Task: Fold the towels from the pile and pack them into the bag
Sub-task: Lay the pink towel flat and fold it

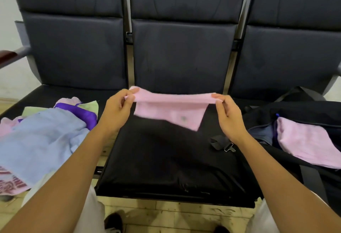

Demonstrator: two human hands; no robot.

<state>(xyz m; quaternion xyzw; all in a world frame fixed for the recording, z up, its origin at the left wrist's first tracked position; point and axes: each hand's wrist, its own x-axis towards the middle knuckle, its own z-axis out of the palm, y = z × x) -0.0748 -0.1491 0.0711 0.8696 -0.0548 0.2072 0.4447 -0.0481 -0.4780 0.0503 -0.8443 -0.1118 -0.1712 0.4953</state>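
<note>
Black bench seat (166, 159), both hands pinching pink towel (171, 109), no legible writing

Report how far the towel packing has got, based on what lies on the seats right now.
Done: one folded pink towel already lies in the open black bag on the right seat. In hand: the left hand and right hand pinch the top corners of a light pink towel, held over the middle seat. Left: the pile on the left seat, blue, purple and green pieces, is unfolded.
</note>
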